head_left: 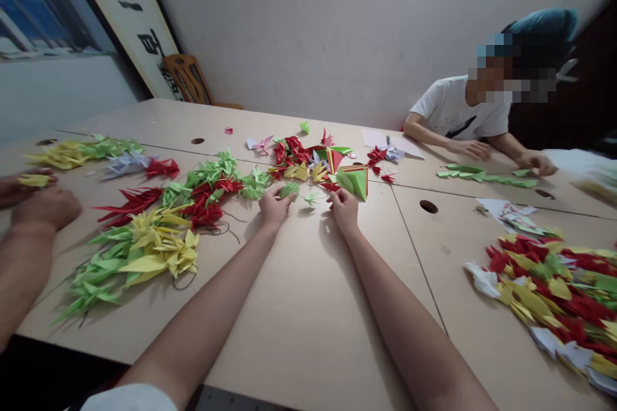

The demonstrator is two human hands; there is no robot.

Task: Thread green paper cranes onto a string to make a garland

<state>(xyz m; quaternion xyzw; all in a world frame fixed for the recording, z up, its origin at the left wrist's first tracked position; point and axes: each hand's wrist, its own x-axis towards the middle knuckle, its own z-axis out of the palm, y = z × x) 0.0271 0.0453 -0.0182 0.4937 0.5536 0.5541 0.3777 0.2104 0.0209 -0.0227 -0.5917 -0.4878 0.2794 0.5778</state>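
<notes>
My left hand [274, 209] is closed at the middle of the table, its fingers round a green folded paper piece [289, 189]. My right hand [345, 209] is a little to the right, fingers pinched together at the front of a green paper fan shape [354, 181]; what lies between the fingertips is too small to make out. A small light-green paper piece [311, 199] lies between the two hands. Just beyond them is a cluster of red folded papers [292, 150] with some yellow pieces.
Green, yellow and red paper strings [166, 250] spread over the table's left side. A colourful paper pile [559, 289] lies at the right. Another person's hands [48, 205] are at the far left; a person [475, 109] sits across, handling green strips [482, 173].
</notes>
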